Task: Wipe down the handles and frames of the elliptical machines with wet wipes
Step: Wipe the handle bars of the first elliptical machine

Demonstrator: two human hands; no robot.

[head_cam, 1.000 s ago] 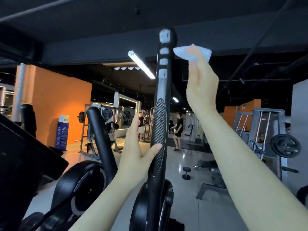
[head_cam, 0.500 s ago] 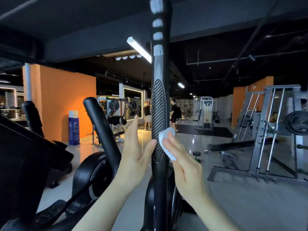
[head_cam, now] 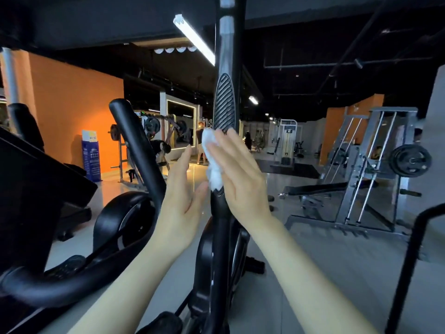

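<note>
Since half a second earlier, the right hand [head_cam: 237, 175] had climbed a little way up the upright handle [head_cam: 225, 104], carrying the wet wipe [head_cam: 210, 160] from the bar's right side round to its near face, and the view had tipped so the handle's top ran out of the picture.

At the far left stood the dark console [head_cam: 36, 189] of a neighbouring machine, with an orange wall [head_cam: 72, 112] and a blue standing sign [head_cam: 91, 155] behind it. A second, slanted black handle [head_cam: 134, 145] rose beside them, above a rounded black flywheel housing [head_cam: 125, 220].

Next came the left hand [head_cam: 184, 189], held flat with straight fingers pointing up, its palm facing the upright handle and its thumb just beside the bar; whether it actually touched could not be told. The two hands sat close together on either side of that bar.

The wet wipe, white and crumpled, lay pressed against the handle just below its ribbed grip panel [head_cam: 224, 102]. The right hand's straight fingers covered it from the right and held it to the bar, the palm laid along the handle's side.

Further right, well apart across the pale floor [head_cam: 337, 261], stood a grey weight rack [head_cam: 375, 169] carrying a black plate [head_cam: 410, 160], with a bench [head_cam: 320, 188] in front of it. A long ceiling light [head_cam: 192, 38] glowed overhead.
</note>
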